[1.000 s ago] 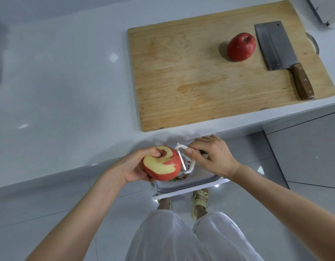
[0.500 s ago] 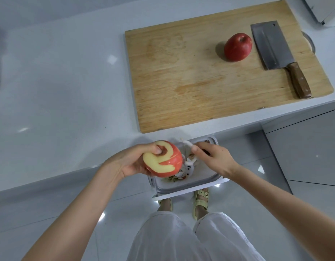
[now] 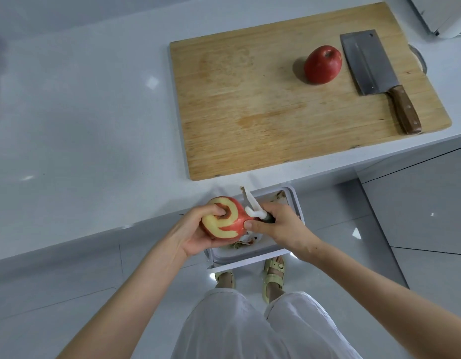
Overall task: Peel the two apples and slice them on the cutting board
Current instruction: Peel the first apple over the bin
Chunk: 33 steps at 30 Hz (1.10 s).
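Grey-white bench (image 3: 81, 112) spreads across the left. Off its front edge the left hand (image 3: 195, 234) cups the part-peeled apple (image 3: 224, 221), fingers curled round it and one fingertip at the stem hollow.

A second ago the blade of the peeler (image 3: 252, 206) lay flat against the fruit's near-right flank. Half a second ago it had dropped low beside the apple. Now its white head stands up at the apple's far-right side. The right hand (image 3: 283, 226) grips the handle, its thumb braced on the red skin. That reads as one stroke finished and the next being set.

The pale spiral band looks hardly wider, and much red skin remains. Scraps lie in the white bin (image 3: 294, 203) beneath the hands.

Further right, on the wooden cutting board (image 3: 250, 99), the second apple (image 3: 323, 64) sits whole, just beside the cleaver (image 3: 369, 63). Neither has shifted on the board. Peeling is probably early, and slicing has not begun.
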Available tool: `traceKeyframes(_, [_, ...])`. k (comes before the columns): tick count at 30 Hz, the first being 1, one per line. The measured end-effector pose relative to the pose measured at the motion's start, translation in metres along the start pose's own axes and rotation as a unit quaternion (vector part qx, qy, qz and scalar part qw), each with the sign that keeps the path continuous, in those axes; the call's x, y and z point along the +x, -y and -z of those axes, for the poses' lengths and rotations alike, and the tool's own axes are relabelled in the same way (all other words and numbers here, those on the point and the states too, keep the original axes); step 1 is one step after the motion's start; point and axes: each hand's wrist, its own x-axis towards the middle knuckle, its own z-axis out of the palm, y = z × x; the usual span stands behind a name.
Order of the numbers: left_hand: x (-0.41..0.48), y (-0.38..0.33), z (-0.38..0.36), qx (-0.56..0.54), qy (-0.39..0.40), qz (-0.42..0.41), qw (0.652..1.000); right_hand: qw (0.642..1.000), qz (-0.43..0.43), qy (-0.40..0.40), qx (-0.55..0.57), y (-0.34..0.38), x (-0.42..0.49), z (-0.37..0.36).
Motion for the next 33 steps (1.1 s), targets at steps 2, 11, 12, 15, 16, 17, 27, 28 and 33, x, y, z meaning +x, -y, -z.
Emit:
traceKeyframes(2, [0.0,0.001,-0.001,-0.003,-0.015,-0.003,1.0,1.0,-0.007,0.0,0.001,0.0,-0.002,-0.001])
traceKeyframes(11, [-0.001,-0.005,0.0,0.044,-0.131,-0.03,0.99,0.997,-0.055,-0.054,-0.023,-0.011,0.002,0.006])
traceKeyframes(12, [0.0,-0.004,-0.001,0.047,-0.135,-0.031,0.989,0.998,-0.052,-0.03,-0.017,-0.009,0.003,0.002])
traceKeyframes(15, [0.001,-0.001,-0.006,0.044,-0.141,-0.04,0.988,0.999,-0.046,-0.014,-0.018,-0.005,0.007,-0.012])
traceKeyframes(16, [0.002,0.0,-0.007,0.043,-0.146,-0.047,0.987,0.998,-0.046,-0.029,-0.021,-0.004,0.009,-0.015])
traceKeyframes(17, [0.004,0.0,-0.007,0.046,-0.152,-0.054,0.986,0.998,-0.043,-0.043,-0.024,-0.003,0.011,-0.016])
traceKeyframes(27, [-0.001,-0.012,-0.002,0.084,-0.18,-0.086,0.976,0.94,-0.059,-0.116,-0.317,-0.015,0.001,0.002])
traceKeyframes(28, [-0.002,-0.014,0.0,0.083,-0.174,-0.08,0.978,0.928,-0.06,-0.1,-0.353,-0.016,0.0,0.004])
traceKeyframes(33, [-0.003,-0.015,0.001,0.083,-0.164,-0.054,0.981,0.937,0.08,-0.067,-0.334,-0.003,-0.009,0.003])
